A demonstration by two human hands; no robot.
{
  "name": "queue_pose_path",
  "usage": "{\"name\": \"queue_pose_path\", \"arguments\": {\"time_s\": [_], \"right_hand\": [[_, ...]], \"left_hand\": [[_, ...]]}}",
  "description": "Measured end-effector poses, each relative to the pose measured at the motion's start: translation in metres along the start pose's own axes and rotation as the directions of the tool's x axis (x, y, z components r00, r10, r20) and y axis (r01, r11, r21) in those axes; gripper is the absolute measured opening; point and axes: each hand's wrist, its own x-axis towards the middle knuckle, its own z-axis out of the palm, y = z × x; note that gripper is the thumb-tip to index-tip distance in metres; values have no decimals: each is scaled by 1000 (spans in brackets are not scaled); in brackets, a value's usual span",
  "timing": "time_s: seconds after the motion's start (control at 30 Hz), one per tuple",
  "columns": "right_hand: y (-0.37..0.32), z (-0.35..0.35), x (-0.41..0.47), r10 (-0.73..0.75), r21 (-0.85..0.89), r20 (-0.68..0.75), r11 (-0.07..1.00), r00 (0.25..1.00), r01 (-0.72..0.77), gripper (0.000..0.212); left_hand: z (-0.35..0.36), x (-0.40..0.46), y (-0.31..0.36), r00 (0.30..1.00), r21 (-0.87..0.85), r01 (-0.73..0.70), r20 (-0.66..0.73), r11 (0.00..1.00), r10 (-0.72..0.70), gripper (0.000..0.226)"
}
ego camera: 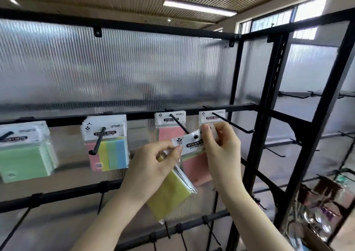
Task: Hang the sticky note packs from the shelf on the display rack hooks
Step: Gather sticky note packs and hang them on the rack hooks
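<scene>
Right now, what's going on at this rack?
A person is hanging sticky note packs on the display rack hooks. Both hands pinch the white header card of a pink pack, the left hand at its left end and the right hand at its right, with the hang hole at the tip of the third hook. The left hand also holds a yellow pack. Packs already hang on all four hooks.
</scene>
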Motion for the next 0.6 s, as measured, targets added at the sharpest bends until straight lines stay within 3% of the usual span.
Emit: {"name": "queue_pose_path", "arguments": {"time_s": [0.3,0.47,0.6], "right_hand": [[27,19,20,143,-59,52,988,988,-140,15],[35,29,36,67,-262,2,963,998,-64,27],[45,37,40,53,-293,53,956,997,-35,36]], "left_hand": [[9,26,-37,985,108,149,-106,983,-138,41],[13,45,-53,960,223,253,-181,941,-216,49],[18,55,-65,950,345,276,-237,897,-201,54]]}}
